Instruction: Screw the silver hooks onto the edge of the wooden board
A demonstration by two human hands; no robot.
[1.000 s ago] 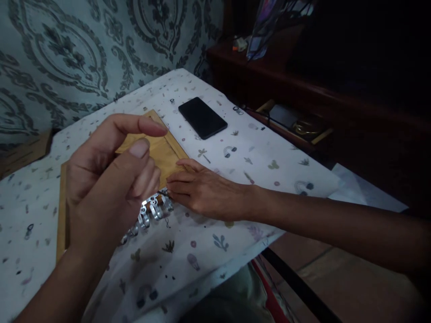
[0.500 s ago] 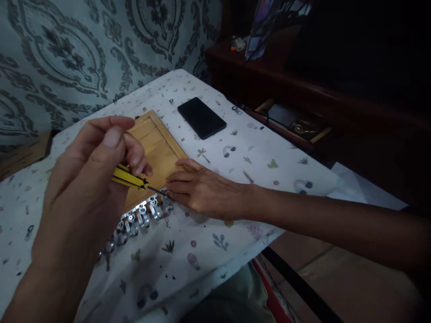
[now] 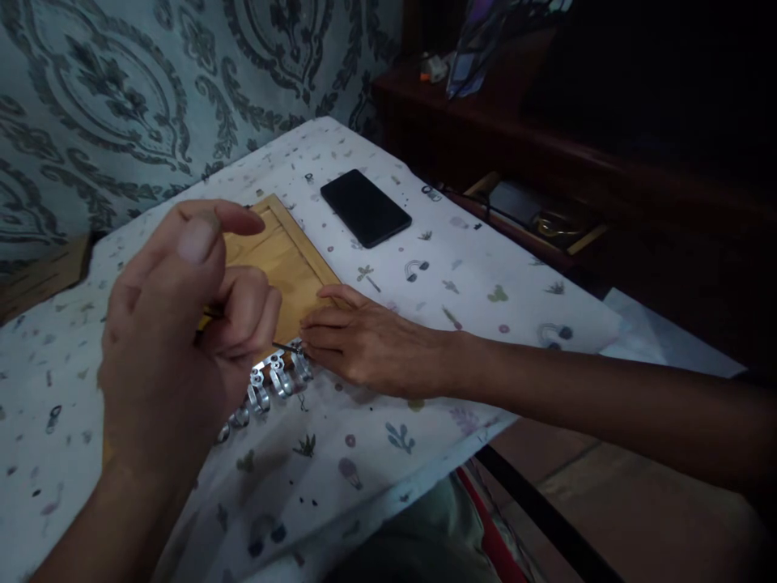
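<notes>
My left hand (image 3: 182,340) is closed around a screwdriver (image 3: 284,347), its yellow handle mostly hidden behind my fingers. The thin shaft slants right, its tip at a screw at the right end of a row of metal hooks (image 3: 279,377). These silvery hooks run along the near edge of a framed wooden board (image 3: 295,279), which lies flat on the table. My right hand (image 3: 376,344) grips the board's near right corner beside the screwdriver tip. Its fingertips rest on the wood and the end hook; the thumb is hidden.
A black phone (image 3: 365,208) lies beyond the board on the patterned tablecloth (image 3: 388,441). A brown cardboard piece (image 3: 45,275) is at the far left by the patterned wall. To the right stand dark furniture and an open drawer (image 3: 540,219) with things inside.
My left hand has shifted slightly right and its fingers have curled further around the screwdriver, covering most of the yellow handle. My right hand stays on the board's corner.
</notes>
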